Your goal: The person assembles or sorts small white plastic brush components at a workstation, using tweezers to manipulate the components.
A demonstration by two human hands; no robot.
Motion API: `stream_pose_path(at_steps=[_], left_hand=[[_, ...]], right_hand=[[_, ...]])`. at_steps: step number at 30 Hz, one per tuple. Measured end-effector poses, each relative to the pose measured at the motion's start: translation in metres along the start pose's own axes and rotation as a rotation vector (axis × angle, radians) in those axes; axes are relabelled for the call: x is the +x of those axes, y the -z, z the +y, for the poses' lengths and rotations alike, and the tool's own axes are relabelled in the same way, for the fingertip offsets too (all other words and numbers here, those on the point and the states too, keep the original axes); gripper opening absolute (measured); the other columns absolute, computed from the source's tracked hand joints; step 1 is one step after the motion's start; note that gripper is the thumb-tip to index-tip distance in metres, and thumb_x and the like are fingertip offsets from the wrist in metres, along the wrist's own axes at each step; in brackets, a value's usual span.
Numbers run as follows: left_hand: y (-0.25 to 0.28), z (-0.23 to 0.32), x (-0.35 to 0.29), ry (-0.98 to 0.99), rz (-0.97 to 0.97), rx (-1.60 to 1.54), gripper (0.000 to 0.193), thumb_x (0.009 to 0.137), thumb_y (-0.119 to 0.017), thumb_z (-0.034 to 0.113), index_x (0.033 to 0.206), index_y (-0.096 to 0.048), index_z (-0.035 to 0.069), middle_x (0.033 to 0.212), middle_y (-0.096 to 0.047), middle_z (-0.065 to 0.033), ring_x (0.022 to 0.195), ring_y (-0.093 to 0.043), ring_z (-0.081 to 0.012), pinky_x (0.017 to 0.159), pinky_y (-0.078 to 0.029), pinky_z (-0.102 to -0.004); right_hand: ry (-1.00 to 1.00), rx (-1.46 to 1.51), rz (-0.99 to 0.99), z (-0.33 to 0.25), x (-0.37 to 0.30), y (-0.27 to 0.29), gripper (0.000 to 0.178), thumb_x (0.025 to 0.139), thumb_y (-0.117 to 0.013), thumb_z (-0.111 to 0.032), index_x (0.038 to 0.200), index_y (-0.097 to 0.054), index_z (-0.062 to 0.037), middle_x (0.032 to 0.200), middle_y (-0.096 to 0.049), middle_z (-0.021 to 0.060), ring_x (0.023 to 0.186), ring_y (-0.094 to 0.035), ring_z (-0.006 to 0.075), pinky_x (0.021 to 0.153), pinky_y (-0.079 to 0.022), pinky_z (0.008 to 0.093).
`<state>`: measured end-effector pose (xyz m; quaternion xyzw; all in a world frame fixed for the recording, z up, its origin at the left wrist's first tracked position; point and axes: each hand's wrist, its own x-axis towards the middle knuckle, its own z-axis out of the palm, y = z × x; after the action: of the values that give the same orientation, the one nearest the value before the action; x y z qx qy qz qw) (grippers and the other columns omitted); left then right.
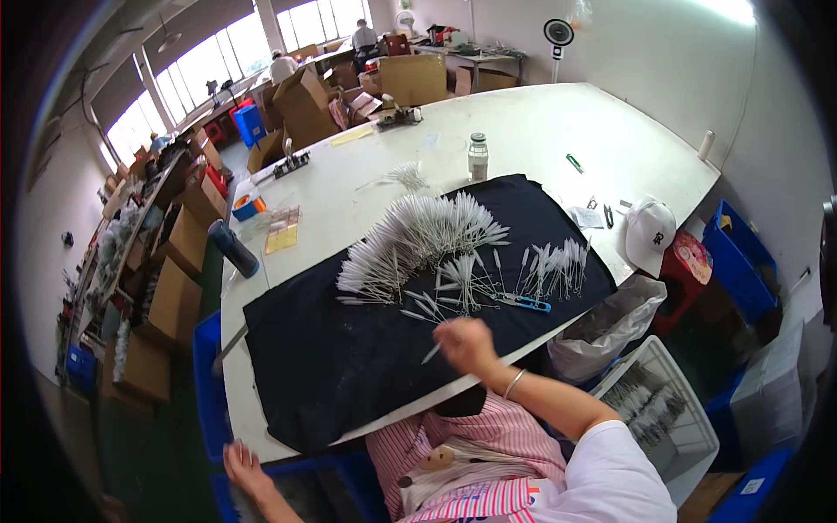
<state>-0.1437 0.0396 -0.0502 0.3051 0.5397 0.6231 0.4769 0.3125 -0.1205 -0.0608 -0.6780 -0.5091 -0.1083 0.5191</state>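
My right hand (466, 346), a bangle on its wrist, is closed over the near part of a dark cloth (323, 383). A thin white-bristled wire brush (431, 353) sticks out from under its fingers; its other end is hidden. Just beyond lies a small group of similar brushes (465, 281), with a large fanned pile of brushes (418, 228) behind it. A blue-handled cutter (528, 303) rests beside the small group, near another cluster of brushes (558, 266). At the table's near-left edge, my left hand (247, 468) has its fingers slightly apart, holding nothing visible.
A glass jar (478, 159), a dark bottle (233, 248), orange-and-blue tape (248, 207) and a white cap (649, 235) stand around the cloth on the white table (523, 131). Blue bins (207, 383) and a white crate of brushes (702, 427) flank me. Cardboard boxes (301, 105) and people are farther off.
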Motion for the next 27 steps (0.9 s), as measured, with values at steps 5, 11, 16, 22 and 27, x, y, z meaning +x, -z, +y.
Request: stream_pose_path(at_steps=[5, 11, 16, 22, 27], left_hand=[[-0.161, 0.008, -0.101, 0.498, -0.652, -0.233, 0.020, 0.085, -0.056, 0.018, 0.101, -0.056, 0.006, 0.079, -0.057, -0.0054, 0.069, -0.054, -0.0155, 0.059, -0.045, -0.0295], [-0.269, -0.079, -0.189, 1.403, -0.774, -0.089, 0.018, 0.085, -0.055, 0.016, 0.087, -0.055, -0.002, 0.074, -0.056, -0.0097, 0.061, -0.054, -0.0196, 0.057, -0.050, -0.0297], [-0.302, -0.126, -0.190, 1.598, -0.553, -0.253, 0.019, 0.084, -0.053, 0.013, 0.079, -0.047, -0.005, 0.070, -0.054, -0.0112, 0.058, -0.054, -0.0199, 0.053, -0.050, -0.0265], [-0.314, -0.120, -0.183, 1.511, -0.399, -0.187, 0.019, 0.084, -0.054, 0.013, 0.080, -0.048, -0.004, 0.067, -0.053, -0.0092, 0.056, -0.054, -0.0201, 0.052, -0.050, -0.0267], [-0.310, -0.113, -0.191, 1.456, -0.439, -0.114, 0.030, 0.086, -0.051, 0.016, 0.103, -0.042, -0.006, 0.086, -0.050, -0.0137, 0.072, -0.054, -0.0239, 0.068, -0.052, -0.0349]], right_hand=[[-0.479, -0.417, -0.044, 0.103, 0.045, 0.048, 0.023, 0.079, -0.060, -0.029, 0.077, -0.065, -0.0060, 0.077, -0.063, 0.0146, 0.077, -0.060, 0.0329, 0.069, -0.047, 0.0414], [-0.723, -0.696, -0.253, 0.122, 0.078, 0.038, 0.045, 0.075, -0.059, -0.045, 0.087, -0.066, -0.0018, 0.091, -0.065, 0.0190, 0.090, -0.060, 0.0359, 0.079, -0.045, 0.0445], [-0.905, -0.560, -0.313, 0.120, 0.085, 0.026, 0.056, 0.074, -0.056, -0.055, 0.092, -0.066, -0.0024, 0.097, -0.064, 0.0211, 0.092, -0.061, 0.0385, 0.080, -0.046, 0.0475], [-0.789, -0.680, -0.333, 0.092, 0.079, 0.006, 0.072, 0.062, -0.066, -0.064, 0.099, -0.061, -0.0023, 0.103, -0.058, 0.0156, 0.100, -0.054, 0.0316, 0.083, -0.041, 0.0431], [-0.645, -0.730, -0.471, 0.077, 0.074, 0.013, 0.070, 0.058, -0.071, -0.060, 0.095, -0.064, -0.0013, 0.102, -0.056, 0.0133, 0.101, -0.050, 0.0301, 0.084, -0.038, 0.0437]])
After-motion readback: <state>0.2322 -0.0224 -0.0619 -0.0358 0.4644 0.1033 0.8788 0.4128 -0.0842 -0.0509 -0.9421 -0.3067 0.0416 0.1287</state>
